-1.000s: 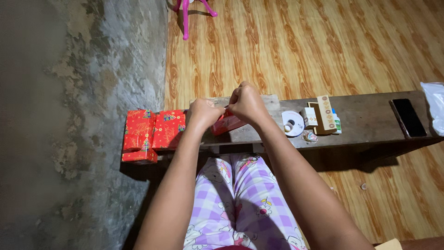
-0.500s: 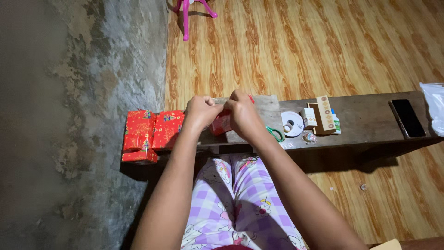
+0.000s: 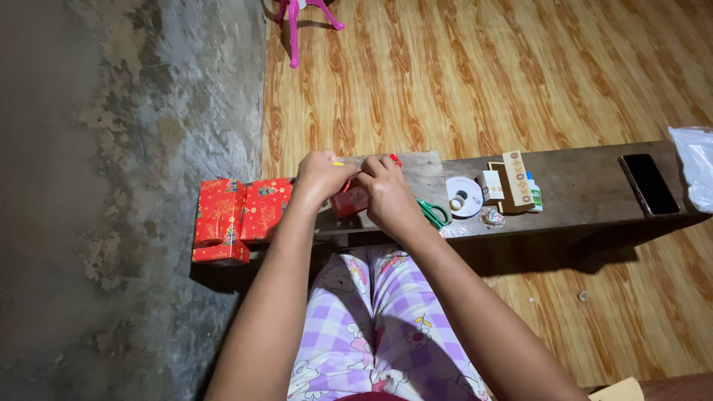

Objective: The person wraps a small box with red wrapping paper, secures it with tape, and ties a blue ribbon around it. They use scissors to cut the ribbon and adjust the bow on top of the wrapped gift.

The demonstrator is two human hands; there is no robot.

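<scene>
Both my hands work on a small box in red gift paper (image 3: 349, 200) on the wooden bench (image 3: 587, 200). My left hand (image 3: 321, 177) pinches the paper at the box's upper left end. My right hand (image 3: 385, 194) covers the box's right side, fingers curled on the wrap. Most of the box is hidden under my hands. Green-handled scissors (image 3: 432, 213) lie just right of my right hand.
Three wrapped red boxes (image 3: 241, 215) sit at the bench's left end by the grey wall. A tape roll (image 3: 465, 197), small cartons (image 3: 512, 184), a glue bottle (image 3: 532, 191), a dark phone (image 3: 649, 184) and a plastic bag (image 3: 693, 163) lie to the right. A pink stool leg (image 3: 295, 30) stands beyond.
My right hand slid down and left over the box, uncovering the scissors. My left hand rose slightly along the box's end. The wrapped box stays between both hands.
</scene>
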